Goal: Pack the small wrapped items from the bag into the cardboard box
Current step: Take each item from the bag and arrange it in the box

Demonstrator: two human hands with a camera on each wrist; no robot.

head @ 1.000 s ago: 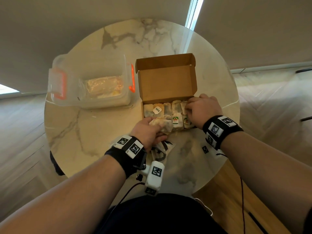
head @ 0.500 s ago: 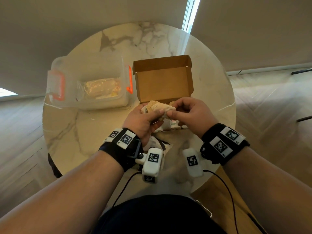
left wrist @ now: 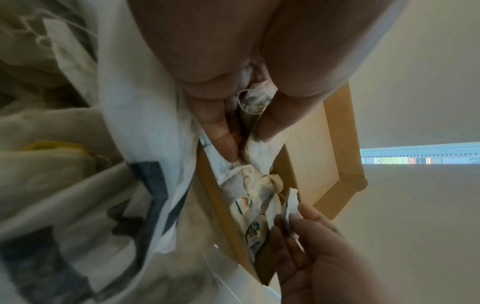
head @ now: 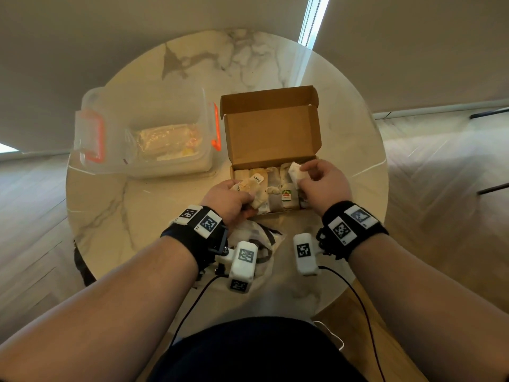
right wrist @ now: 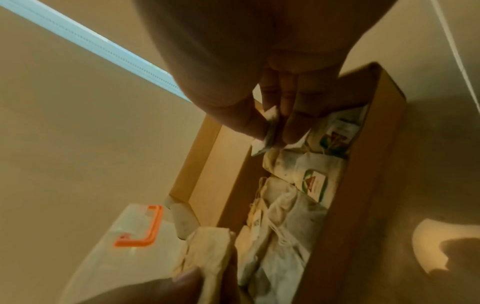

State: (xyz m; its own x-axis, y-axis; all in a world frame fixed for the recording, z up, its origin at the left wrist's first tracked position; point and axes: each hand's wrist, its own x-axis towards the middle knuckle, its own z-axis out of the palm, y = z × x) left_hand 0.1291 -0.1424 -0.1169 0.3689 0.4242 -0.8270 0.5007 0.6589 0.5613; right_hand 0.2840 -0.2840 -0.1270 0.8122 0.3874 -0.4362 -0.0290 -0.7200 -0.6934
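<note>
Head view. A round marble table [head: 110, 216] carries an open cardboard box [head: 271, 136] at its centre, lid flap upright on the far side. The box tray holds a row of wrapped sachets [head: 275, 194] lying side by side; one bears a white tag, another a green-and-red label. The left hand [head: 230, 201] is at the tray's near-left corner, fingers curled round a small bundle [head: 252, 190] of sachets. The right hand [head: 323, 183] is over the tray's right end, thumb and fingertips pinching a single sachet [head: 296, 172] held above the row. A white bag [head: 264, 238] with dark print lies on the near edge of the table, just behind the left hand. A clear tub [head: 154, 139] with orange latches stands left of the box, near it, with pale packets inside.

Left wrist view. The left hand [left wrist: 233, 86] closes thumb and fingers on the bundle [left wrist: 253, 100]; a loop of string shows between them. The bag [left wrist: 145, 131] lies close along the left. The box [left wrist: 335, 144] runs away from the hand, sachets [left wrist: 246, 197] along its floor. The right hand [left wrist: 319, 246] pinches the sachet [left wrist: 289, 209] above the far end.

Right wrist view. The right hand [right wrist: 262, 92] pinches the sachet [right wrist: 269, 127] narrowly between thumb and two fingers, above the box [right wrist: 363, 185]. Sachets [right wrist: 293, 185] fill the tray floor. The bundle [right wrist: 207, 251] sits at the far end in the left hand [right wrist: 155, 288]. The tub [right wrist: 124, 242] lies beyond.
</note>
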